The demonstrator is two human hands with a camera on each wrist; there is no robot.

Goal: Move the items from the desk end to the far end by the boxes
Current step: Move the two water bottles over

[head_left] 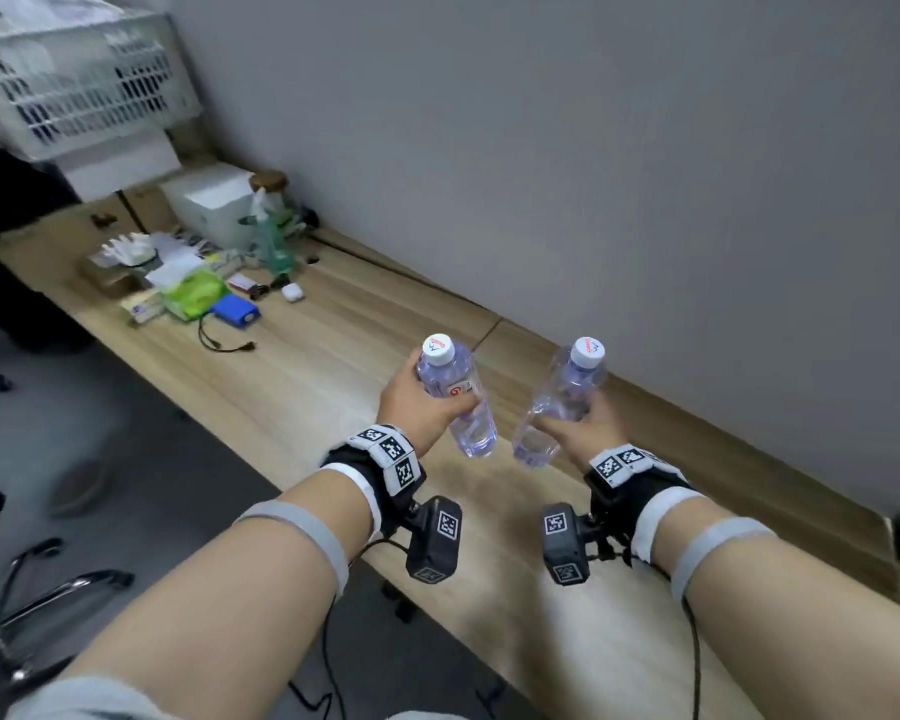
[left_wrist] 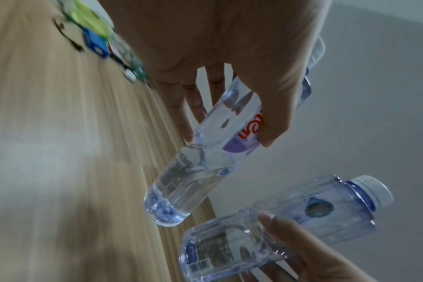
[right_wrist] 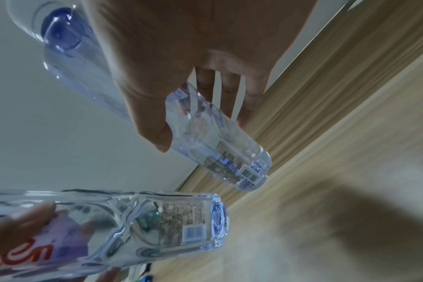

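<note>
Head view first: left hand [head_left: 421,407] wrapped around a clear water bottle [head_left: 458,402], right hand [head_left: 583,426] gripping a second bottle [head_left: 559,402], both held up off the wooden desk [head_left: 302,366], bases nearly meeting. Far down sit a blue power bank [head_left: 235,311], green pack [head_left: 196,293] and white boxes [head_left: 214,205]. Left wrist view: fingers [left_wrist: 193,106] and thumb pinch the labelled bottle. Right wrist view: same grip on the other one, barcode showing.

Both clear bottles [head_left: 458,397] [head_left: 557,407] had white caps; one wore a purple label with red lettering; the worktop [head_left: 333,366] was pale wood-grain; wrist bands [head_left: 391,457] showed black-and-white square markers; a blue power bank [head_left: 235,311] lay by a green packet [head_left: 196,293]
</note>
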